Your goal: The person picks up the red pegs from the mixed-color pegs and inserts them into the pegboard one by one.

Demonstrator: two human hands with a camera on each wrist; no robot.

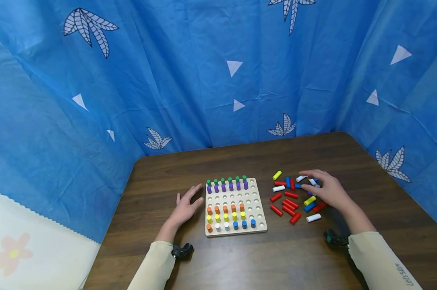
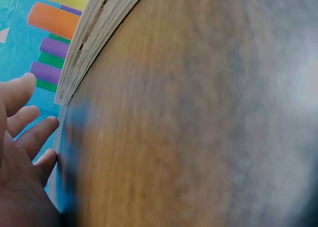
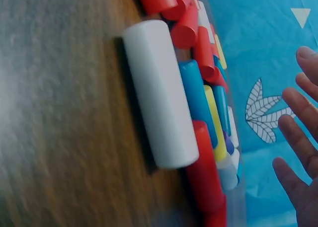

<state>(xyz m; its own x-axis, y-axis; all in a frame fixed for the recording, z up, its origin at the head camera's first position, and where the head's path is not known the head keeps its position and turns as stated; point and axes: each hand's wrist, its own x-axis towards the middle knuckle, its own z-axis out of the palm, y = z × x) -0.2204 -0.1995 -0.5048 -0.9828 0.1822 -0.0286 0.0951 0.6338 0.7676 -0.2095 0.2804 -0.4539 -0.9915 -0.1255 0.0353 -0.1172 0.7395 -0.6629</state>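
Observation:
A wooden pegboard (image 1: 236, 233) lies mid-table. Green pegs (image 1: 230, 180) and purple pegs (image 1: 230, 187) fill most of its two back rows. Nearer the front come orange pegs (image 1: 225, 209), yellow pegs (image 1: 226, 218), and a row of one orange, two white and three blue pegs. My left hand (image 1: 185, 206) rests beside the board's left edge, fingers spread, holding nothing. Over the loose pegs to the right hovers my right hand (image 1: 330, 189), thumb and fingers apart, with nothing gripped. In the right wrist view a white peg (image 3: 160, 93) lies closest, next to a red peg (image 3: 204, 172).
Loose pegs scatter right of the board: mostly red pegs (image 1: 288, 204), plus blue, white and yellow ones, including a yellow peg (image 1: 277, 175) at the back. The dark wooden table (image 1: 283, 257) backs onto a blue curtain (image 1: 196, 88). Each wrist wears a black camera strap.

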